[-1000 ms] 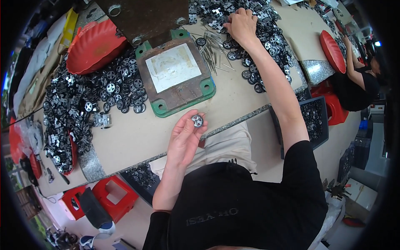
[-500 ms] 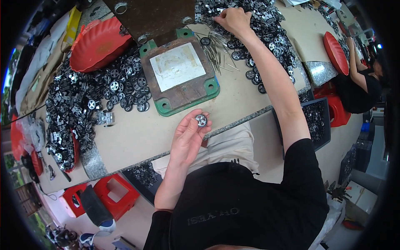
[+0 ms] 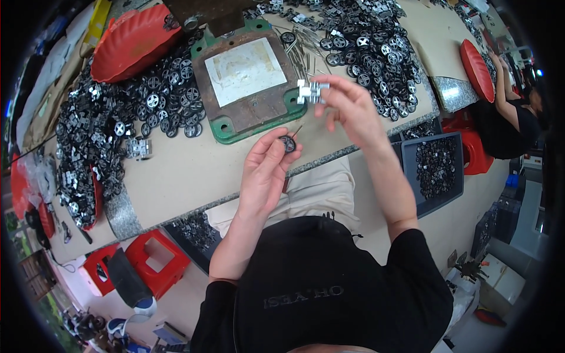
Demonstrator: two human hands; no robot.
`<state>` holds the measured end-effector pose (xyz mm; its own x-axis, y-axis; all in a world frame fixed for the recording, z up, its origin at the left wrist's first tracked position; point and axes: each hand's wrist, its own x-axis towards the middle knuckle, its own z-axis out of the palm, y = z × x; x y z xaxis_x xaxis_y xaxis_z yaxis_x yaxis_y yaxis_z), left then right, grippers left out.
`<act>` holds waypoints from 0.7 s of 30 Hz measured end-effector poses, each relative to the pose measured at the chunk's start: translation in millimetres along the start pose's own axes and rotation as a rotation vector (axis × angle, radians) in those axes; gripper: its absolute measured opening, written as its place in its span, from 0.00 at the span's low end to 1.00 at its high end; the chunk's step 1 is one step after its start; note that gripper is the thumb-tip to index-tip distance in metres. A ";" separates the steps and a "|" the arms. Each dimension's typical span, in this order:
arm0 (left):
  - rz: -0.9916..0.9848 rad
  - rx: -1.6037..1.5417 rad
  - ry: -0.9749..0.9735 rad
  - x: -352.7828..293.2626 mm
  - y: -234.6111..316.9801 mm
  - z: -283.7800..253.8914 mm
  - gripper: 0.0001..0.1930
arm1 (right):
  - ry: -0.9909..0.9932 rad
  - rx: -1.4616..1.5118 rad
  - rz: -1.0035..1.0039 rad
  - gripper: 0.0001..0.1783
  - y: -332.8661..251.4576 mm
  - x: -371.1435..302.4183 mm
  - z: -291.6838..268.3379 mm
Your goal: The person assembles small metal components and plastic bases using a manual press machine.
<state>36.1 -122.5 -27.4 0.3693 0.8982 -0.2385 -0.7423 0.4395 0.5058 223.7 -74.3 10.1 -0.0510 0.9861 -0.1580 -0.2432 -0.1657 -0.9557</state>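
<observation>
My left hand (image 3: 263, 167) is closed round a small black toy wheel (image 3: 288, 144) with a silver spoked hub, and a thin metal axle sticks up out of it. To the right and higher, my right hand (image 3: 353, 112) pinches a silver-grey blocky part (image 3: 312, 93), like a toy car's chassis piece. The two hands are apart. Beyond them sits a green-and-brown metal press base (image 3: 254, 104) with a white sheet (image 3: 246, 70) on top. A similar chassis part (image 3: 139, 148) lies alone on the table to the left.
Heaps of wheels (image 3: 376, 65) lie at the far right, and loose metal axles (image 3: 303, 52) beside the press. More wheels and parts (image 3: 88, 147) pile up on the left near a red scalloped tray (image 3: 132, 44). A grey bin (image 3: 438, 194) stands below the table's right edge. Another person works at far right.
My right hand has come back from the far heap and now carries a chassis part. An axle now shows in the wheel in my left hand. The view has shifted slightly.
</observation>
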 end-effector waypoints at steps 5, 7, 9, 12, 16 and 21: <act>0.053 0.017 0.043 1.3 -5.0 1.1 0.13 | 0.129 0.096 -0.055 0.14 16.8 -20.8 23.8; 0.052 0.034 0.060 1.2 -5.7 0.3 0.12 | 0.130 0.105 -0.088 0.14 21.7 -22.8 28.4; 0.055 0.037 0.063 0.9 -6.2 0.1 0.12 | 0.143 0.112 -0.125 0.14 22.9 -24.6 30.0; 0.052 0.036 0.069 0.9 -6.4 1.3 0.12 | 0.156 0.132 -0.175 0.14 24.5 -25.7 31.2; 0.049 0.045 0.074 0.6 -5.9 1.2 0.12 | 0.171 0.076 -0.245 0.14 28.1 -25.8 35.0; 0.070 0.056 0.066 1.0 -6.5 0.0 0.13 | 0.164 0.078 -0.272 0.15 31.1 -25.5 33.6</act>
<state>41.3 -124.4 -30.9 0.2785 0.9261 -0.2546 -0.7318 0.3763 0.5682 184.9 -104.9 -7.2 0.1813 0.9818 0.0562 -0.3001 0.1096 -0.9476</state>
